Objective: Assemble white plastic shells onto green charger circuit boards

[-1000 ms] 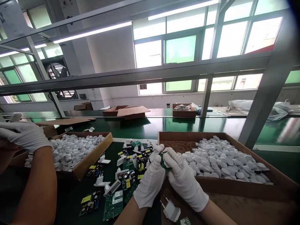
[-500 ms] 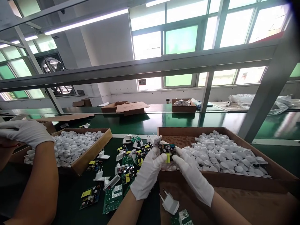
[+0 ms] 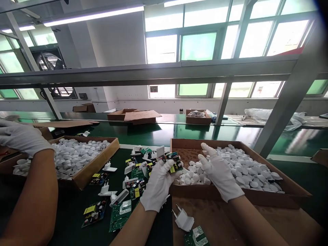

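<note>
My white-gloved left hand (image 3: 157, 184) is closed on a small circuit board (image 3: 174, 161) with yellow and black parts. A white plug piece (image 3: 160, 151) sticks up at the board's left end. My right hand (image 3: 217, 171), gloved too, reaches over the cardboard box (image 3: 205, 190) of small white plastic pieces (image 3: 247, 167). Its fingers are apart, with nothing seen in them. Below the hands lie a white two-pin plug casing (image 3: 183, 219) and a green circuit board (image 3: 197, 236). To the left of my left hand, several boards with plug pieces (image 3: 137, 188) lie in a loose heap.
At far left, a co-worker's gloved hand (image 3: 24, 138) is over a second box (image 3: 96, 162) of white pieces. A metal rail (image 3: 153, 75) crosses above the bench, with a slanted post (image 3: 284, 92) on the right. Cardboard boxes (image 3: 140, 117) stand on the green surface behind.
My right hand has let go of the circuit board and moved right, over the white pieces. My left hand keeps the board, shifted slightly left. The view has turned a little.
</note>
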### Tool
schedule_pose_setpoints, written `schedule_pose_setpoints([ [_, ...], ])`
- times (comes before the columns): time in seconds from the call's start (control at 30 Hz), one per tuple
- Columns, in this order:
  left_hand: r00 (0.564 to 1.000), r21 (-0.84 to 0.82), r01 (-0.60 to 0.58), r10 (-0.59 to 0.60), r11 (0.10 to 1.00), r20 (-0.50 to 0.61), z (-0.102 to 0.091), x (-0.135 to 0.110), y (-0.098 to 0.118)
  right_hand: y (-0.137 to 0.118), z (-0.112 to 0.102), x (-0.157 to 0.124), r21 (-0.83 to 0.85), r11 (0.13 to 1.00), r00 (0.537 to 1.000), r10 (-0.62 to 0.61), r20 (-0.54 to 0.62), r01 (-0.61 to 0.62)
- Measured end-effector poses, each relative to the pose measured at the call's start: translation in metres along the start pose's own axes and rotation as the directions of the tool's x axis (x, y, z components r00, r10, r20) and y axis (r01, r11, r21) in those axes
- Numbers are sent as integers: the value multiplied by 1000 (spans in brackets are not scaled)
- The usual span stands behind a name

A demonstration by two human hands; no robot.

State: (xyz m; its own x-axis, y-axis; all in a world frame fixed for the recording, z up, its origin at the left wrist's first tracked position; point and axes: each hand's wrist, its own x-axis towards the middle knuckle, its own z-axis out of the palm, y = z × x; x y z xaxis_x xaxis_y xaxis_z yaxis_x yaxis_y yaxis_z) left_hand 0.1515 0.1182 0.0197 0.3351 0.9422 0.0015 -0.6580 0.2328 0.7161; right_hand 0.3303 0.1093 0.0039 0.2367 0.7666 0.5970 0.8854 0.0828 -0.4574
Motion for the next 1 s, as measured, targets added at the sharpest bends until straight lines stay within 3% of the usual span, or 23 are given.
schedule_pose_setpoints([
  [0.07, 999, -48, -47, 46, 998, -28, -3, 3, 4, 5, -2, 4, -167, 985, 986, 66, 155, -40],
  [0.17, 994, -91, -109, 107, 990, -29, -8, 8, 8, 4, -4, 3, -324, 938, 936, 0, 352, 122],
  [0.33, 983, -146, -173, 162, 974, -83, -13, 14, 13, -18, -1, 4, -276, 907, 880, -174, 443, 318],
  [0.4, 984, -153, -176, 168, 972, -66, -16, 15, 13, -31, 4, 8, -233, 911, 824, -170, 540, 341],
  [0.5, 993, -163, -120, 121, 979, -4, -20, 15, 12, -46, 16, 12, -263, 911, 740, -66, 670, 319],
  [0.7, 994, -131, 29, -14, 991, 113, -16, 10, 6, -49, 29, 10, -338, 914, 769, 46, 637, 225],
  [0.87, 998, -166, 53, -45, 985, 50, -15, 12, 6, -41, 24, 6, -345, 928, 814, 88, 574, 144],
  [1.0, 999, -180, 45, -43, 983, 18, -18, 16, 4, -40, 28, 8, -317, 934, 796, 62, 602, 167],
])
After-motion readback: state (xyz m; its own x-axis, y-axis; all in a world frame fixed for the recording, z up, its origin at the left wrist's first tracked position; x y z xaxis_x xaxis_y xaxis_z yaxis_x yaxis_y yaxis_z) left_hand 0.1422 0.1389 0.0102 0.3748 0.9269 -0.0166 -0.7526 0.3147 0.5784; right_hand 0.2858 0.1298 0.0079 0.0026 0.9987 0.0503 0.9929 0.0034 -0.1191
